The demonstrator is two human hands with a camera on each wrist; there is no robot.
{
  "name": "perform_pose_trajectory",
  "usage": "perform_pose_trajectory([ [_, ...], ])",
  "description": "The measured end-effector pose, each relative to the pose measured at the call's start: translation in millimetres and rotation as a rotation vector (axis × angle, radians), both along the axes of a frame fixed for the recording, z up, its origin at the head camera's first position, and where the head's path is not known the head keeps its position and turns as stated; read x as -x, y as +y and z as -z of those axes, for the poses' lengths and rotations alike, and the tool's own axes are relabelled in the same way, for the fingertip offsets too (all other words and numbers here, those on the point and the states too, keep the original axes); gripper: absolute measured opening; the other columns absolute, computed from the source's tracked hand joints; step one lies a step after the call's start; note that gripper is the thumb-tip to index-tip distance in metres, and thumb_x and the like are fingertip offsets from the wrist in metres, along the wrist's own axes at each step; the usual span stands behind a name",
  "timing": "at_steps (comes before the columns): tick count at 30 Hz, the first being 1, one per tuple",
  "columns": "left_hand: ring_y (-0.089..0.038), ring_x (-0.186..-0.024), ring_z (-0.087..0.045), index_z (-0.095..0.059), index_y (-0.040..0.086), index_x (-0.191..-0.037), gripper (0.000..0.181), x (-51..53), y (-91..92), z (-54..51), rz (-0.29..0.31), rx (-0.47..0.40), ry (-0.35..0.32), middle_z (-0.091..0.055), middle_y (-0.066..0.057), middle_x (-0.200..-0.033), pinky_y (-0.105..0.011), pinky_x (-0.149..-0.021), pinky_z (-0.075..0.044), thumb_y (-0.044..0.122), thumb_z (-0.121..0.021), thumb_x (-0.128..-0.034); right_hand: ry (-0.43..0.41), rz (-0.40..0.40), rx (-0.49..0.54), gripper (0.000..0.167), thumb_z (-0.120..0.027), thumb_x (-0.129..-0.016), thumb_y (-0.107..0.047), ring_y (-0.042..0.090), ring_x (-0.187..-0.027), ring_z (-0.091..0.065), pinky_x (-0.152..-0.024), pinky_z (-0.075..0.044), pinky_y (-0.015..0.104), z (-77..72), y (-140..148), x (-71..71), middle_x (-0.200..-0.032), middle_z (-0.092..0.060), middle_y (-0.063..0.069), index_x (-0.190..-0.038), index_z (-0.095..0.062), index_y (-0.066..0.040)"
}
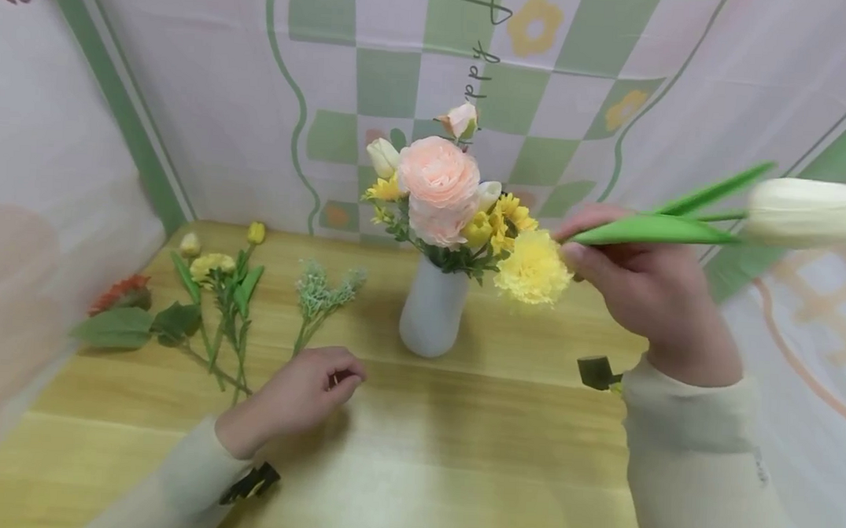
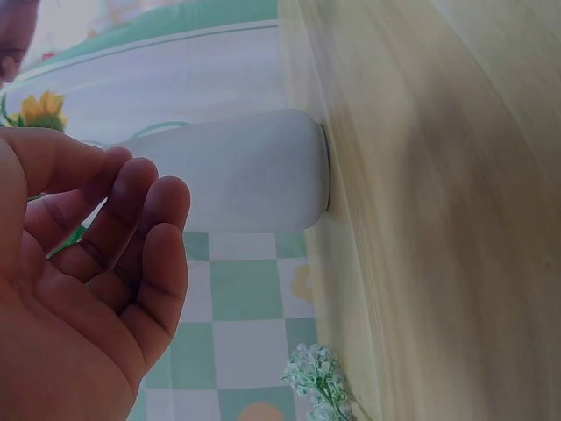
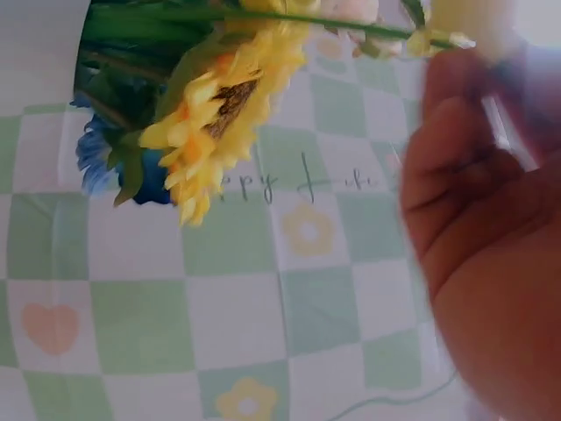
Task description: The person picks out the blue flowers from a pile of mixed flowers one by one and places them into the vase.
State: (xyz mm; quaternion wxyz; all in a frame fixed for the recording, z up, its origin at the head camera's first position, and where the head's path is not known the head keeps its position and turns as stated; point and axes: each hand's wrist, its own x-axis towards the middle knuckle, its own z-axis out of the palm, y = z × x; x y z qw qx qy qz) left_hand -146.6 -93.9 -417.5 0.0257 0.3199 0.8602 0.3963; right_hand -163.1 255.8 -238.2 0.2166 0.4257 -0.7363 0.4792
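Upright on the table stands a white vase (image 1: 429,315) filled with flowers: large pink blooms (image 1: 439,174), small sunflowers (image 1: 512,218), pale tulips and a fluffy yellow carnation (image 1: 534,267) at its right. My right hand (image 1: 666,294) pinches a white tulip (image 1: 808,211) by its green lower end, with the flower head pointing right. The fingertips are beside the carnation; whether they touch it I cannot tell. My left hand (image 1: 300,396), loosely curled and holding nothing, is low in front of the vase. In the left wrist view its fingers (image 2: 162,263) bend towards the thumb.
Left on the wooden table (image 1: 415,453) lie loose stems: an orange-red flower (image 1: 120,294), a yellow carnation (image 1: 212,268), small tulips (image 1: 256,233) and a pale green sprig (image 1: 322,295). A checked cloth (image 1: 388,81) hangs behind the vase. Dark straps sit at both wrists.
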Motion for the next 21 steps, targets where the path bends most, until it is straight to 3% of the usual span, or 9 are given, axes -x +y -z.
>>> perform_pose_trajectory([
  [2,-0.005,-0.079,-0.059,-0.072,0.014,-0.1,0.009,0.3,-0.7,0.9,-0.007,0.008,-0.01,-0.063,0.012,-0.087,-0.025,-0.07,-0.054,0.011,-0.064,-0.0962,-0.021,0.143,-0.168,0.021,-0.06,-0.086,0.019,0.009,-0.055,-0.04,-0.054,-0.037,0.02,-4.5,-1.6,4.0,-0.076,-0.059,0.004,-0.102,-0.069,0.009],
  [5,-0.005,-0.078,-0.059,-0.072,0.014,-0.1,0.009,0.6,-2.0,2.1,-0.006,0.012,-0.026,-0.063,0.011,-0.087,-0.025,-0.07,-0.054,0.012,-0.064,-0.0964,-0.025,0.339,-0.363,0.025,-0.063,-0.089,0.013,0.007,-0.052,-0.038,-0.052,-0.035,0.019,-10.9,-7.0,9.5,-0.081,-0.065,0.0,-0.106,-0.074,-0.002],
  [12,-0.007,-0.078,-0.058,-0.072,0.011,-0.101,0.01,1.6,-3.7,6.2,0.005,0.011,-0.057,-0.065,0.003,-0.088,-0.026,-0.07,-0.054,0.01,-0.063,-0.0959,-0.069,0.448,-0.439,0.02,-0.067,-0.091,0.002,0.011,-0.065,-0.054,-0.058,-0.04,0.019,-19.6,-21.6,9.0,-0.098,-0.072,0.005,-0.103,-0.078,-0.01],
  [15,-0.007,-0.078,-0.059,-0.072,0.011,-0.101,0.01,2.7,-4.2,7.6,0.005,0.008,-0.059,-0.066,0.003,-0.088,-0.026,-0.07,-0.054,0.01,-0.063,-0.0958,-0.113,0.543,-0.481,0.013,-0.066,-0.095,-0.01,0.014,-0.06,-0.053,-0.055,-0.039,0.023,-25.3,-31.8,10.0,-0.082,-0.07,0.004,-0.099,-0.078,-0.012],
  [18,-0.007,-0.078,-0.059,-0.072,0.01,-0.102,0.01,3.5,-4.7,9.0,0.005,0.009,-0.059,-0.065,0.004,-0.088,-0.026,-0.07,-0.054,0.01,-0.063,-0.0959,-0.156,0.619,-0.428,0.013,-0.067,-0.095,-0.02,0.021,-0.052,-0.041,-0.052,-0.033,0.03,-29.9,-42.2,12.5,-0.063,-0.054,0.007,-0.091,-0.074,-0.011],
  [21,-0.007,-0.078,-0.058,-0.072,0.009,-0.102,0.011,3.2,-5.2,9.7,0.002,0.01,-0.065,-0.065,0.004,-0.087,-0.026,-0.069,-0.054,0.01,-0.063,-0.0959,-0.201,0.66,-0.434,0.021,-0.069,-0.095,-0.028,0.023,-0.057,-0.042,-0.055,-0.034,0.033,-32.4,-49.4,17.6,-0.063,-0.051,0.009,-0.083,-0.07,-0.01],
])
